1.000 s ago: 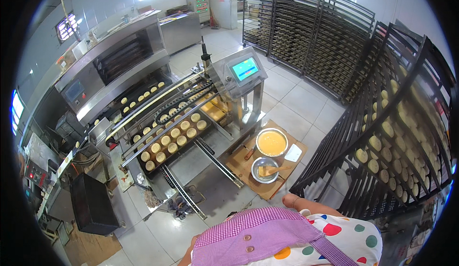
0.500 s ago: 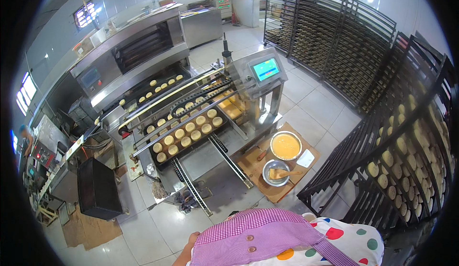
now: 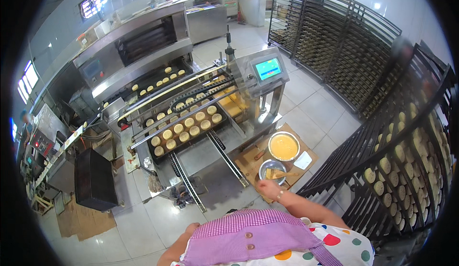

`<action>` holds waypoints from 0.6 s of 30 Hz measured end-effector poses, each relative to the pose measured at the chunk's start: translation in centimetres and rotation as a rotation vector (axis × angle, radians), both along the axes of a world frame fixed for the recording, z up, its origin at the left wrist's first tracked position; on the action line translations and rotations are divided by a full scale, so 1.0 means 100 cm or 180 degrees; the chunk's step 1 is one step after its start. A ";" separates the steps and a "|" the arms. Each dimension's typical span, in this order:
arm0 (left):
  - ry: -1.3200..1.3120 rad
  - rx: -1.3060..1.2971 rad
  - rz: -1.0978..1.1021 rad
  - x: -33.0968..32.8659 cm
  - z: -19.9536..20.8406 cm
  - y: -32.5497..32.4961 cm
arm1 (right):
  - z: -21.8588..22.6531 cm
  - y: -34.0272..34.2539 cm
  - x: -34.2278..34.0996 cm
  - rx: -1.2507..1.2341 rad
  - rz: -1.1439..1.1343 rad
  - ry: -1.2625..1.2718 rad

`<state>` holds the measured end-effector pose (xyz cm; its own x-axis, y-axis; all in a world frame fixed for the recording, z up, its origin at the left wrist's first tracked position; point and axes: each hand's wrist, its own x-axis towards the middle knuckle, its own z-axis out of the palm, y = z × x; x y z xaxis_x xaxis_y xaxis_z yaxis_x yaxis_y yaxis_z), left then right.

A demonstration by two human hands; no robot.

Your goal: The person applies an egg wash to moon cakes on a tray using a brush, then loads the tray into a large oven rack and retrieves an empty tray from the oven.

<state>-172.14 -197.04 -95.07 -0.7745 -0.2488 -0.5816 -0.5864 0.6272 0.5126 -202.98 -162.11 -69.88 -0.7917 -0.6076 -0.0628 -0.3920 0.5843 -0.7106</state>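
Observation:
My right hand [image 3: 269,189] is stretched forward, with a band at its wrist. Its fingers look curled in, and nothing shows in them. In the picture it lies right at the near rim of a metal bowl [image 3: 262,173]; I cannot tell whether it touches. A wide wooden-handled brush [image 3: 285,174] rests across that bowl. Just beyond stands a larger bowl of yellow liquid [image 3: 285,147]. My left hand [image 3: 192,228] is low at the left edge of my checked apron [image 3: 224,235], its fingers mostly hidden.
Ahead, a metal machine with a lit screen [image 3: 268,69] holds a dark tray [image 3: 187,141] of round pale pastries. Two guide rails [image 3: 228,158] jut toward me. Tall racks [image 3: 334,46] stand at the right, the nearer one loaded with pastries [image 3: 400,194]. A black bin [image 3: 95,180] is at left.
My right hand and forearm have come into view, reaching forward to the brush bowl. My left forearm shows more. The tray and bowls look much the same, with the view slightly shifted.

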 end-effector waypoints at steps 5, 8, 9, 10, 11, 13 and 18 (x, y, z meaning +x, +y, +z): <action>-0.0138 -0.0078 0.0149 -0.041 0.100 0.016 | 0.136 -0.074 0.022 -0.1406 0.2536 0.1884; -0.0141 0.0010 0.0236 -0.034 0.133 0.017 | 0.100 -0.053 0.028 -0.1052 0.2382 0.1583; -0.0129 0.0067 0.0251 -0.032 0.136 0.018 | 0.072 -0.026 0.026 -0.0907 0.1950 0.1466; -0.0098 -0.0041 0.0215 -0.023 0.129 0.016 | 0.038 0.009 0.028 -0.0802 0.1431 0.1469; -0.0054 -0.0152 0.0179 -0.007 0.111 0.010 | 0.023 0.048 0.046 -0.0276 0.0616 0.0964; 0.0027 -0.0355 0.0248 0.052 0.025 -0.018 | 0.012 0.127 0.074 -0.0034 0.0367 0.0523; -0.0306 -0.0294 0.0155 0.089 0.016 -0.012 | 0.061 0.173 0.142 -0.0276 -0.1403 -0.0322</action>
